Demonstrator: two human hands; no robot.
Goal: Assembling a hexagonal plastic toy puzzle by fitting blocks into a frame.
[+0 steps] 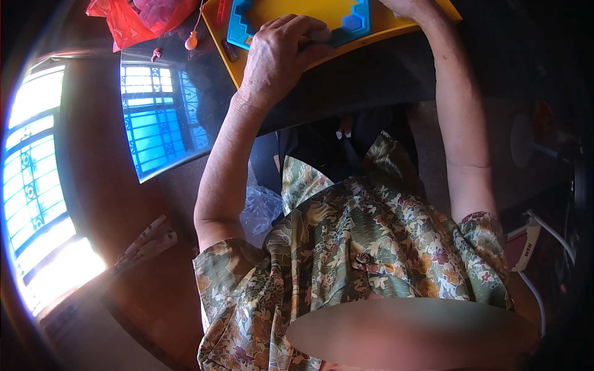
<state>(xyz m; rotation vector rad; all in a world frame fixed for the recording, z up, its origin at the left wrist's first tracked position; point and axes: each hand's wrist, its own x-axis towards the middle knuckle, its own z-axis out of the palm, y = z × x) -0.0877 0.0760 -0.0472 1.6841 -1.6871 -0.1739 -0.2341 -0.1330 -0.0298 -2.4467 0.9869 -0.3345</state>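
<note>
My left hand (pixel 281 49) is over the near edge of a blue frame (pixel 236 28) with a stepped inner edge. Its fingers and thumb are drawn together around something small and greyish that I cannot make out. Under the frame is a yellow board (pixel 291 9) with a raised rim, cut off by the top of the view. Darker blue pieces (pixel 354 23) sit along the frame's right inner side. My right hand (pixel 405 6) reaches over the board's far right part; the upper edge of the view cuts off its fingers.
Left of the board lie a red plastic bag (pixel 133 28), an orange bulb-shaped piece (pixel 191 42) on a string and a small reddish figure (pixel 156 54). The glossy dark tabletop (pixel 210 86) reflects a barred window (pixel 37 167). A clear plastic bag (pixel 257 210) is below the table edge.
</note>
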